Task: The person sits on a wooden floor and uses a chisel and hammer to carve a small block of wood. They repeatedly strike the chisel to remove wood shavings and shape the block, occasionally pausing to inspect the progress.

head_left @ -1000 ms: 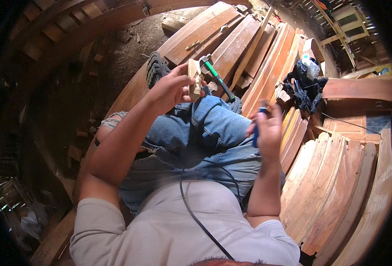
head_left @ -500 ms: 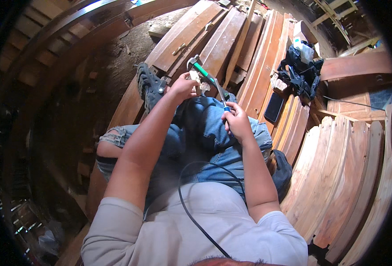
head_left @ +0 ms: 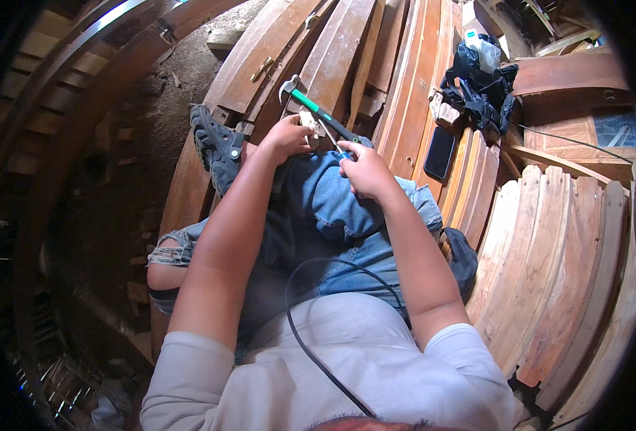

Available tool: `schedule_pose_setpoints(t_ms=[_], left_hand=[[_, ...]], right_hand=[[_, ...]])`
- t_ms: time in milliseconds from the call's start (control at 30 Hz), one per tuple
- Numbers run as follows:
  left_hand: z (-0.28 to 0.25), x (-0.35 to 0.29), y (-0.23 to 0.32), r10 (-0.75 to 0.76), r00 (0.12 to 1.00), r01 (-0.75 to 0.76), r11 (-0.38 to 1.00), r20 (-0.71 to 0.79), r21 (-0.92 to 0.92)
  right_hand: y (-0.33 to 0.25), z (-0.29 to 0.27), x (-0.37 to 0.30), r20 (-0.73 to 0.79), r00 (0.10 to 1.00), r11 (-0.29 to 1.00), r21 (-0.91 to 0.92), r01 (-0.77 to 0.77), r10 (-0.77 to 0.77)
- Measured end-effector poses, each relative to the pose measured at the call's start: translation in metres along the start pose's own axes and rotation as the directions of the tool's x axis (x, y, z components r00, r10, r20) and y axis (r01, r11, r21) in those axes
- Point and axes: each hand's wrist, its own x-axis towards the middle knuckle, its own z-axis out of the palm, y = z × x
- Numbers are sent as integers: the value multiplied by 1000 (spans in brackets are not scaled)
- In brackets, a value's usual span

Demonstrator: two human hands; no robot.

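Note:
My left hand (head_left: 289, 138) is closed around a small pale wood piece (head_left: 308, 121), above the boards and past my knees. Beside it, my right hand (head_left: 365, 169) grips a blue-handled chisel (head_left: 342, 154). Its slim metal blade points up and left, with the tip close to the wood piece; whether they touch I cannot tell. A claw hammer (head_left: 308, 103) with a green and black handle lies on the boards just beyond both hands. Fingers hide part of the wood piece and most of the chisel handle.
Long brown boards (head_left: 332, 54) run away under my legs. To the right are a black phone (head_left: 440, 153), a broken pale chunk (head_left: 444, 109) and a black strapped bag (head_left: 480, 86). Lighter planks (head_left: 533, 244) lie at the lower right. A black cable (head_left: 293, 316) loops over my shirt.
My right hand has moved left toward my left hand, bringing the chisel blade from over the hammer handle to near the wood piece. The whole view has shifted slightly.

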Motion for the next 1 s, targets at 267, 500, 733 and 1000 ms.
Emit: schedule_pose_setpoints(t_ms=[267,500,733,1000], left_hand=[[12,7,-3,-46,999,46,999,15,20],[7,10,-2,-79,995,77,996,59,37],[0,12,-6,-62,993,67,996,102,-51],[5,11,-5,-49,996,57,993,77,-106]], right_hand=[[-2,0,-4,42,999,990,-140,-25,31],[-36,7,-17,2,1000,906,-423,6,-6],[-20,5,-11,4,998,923,-380,65,-69],[-34,9,-1,30,1000,893,-449,14,0]])
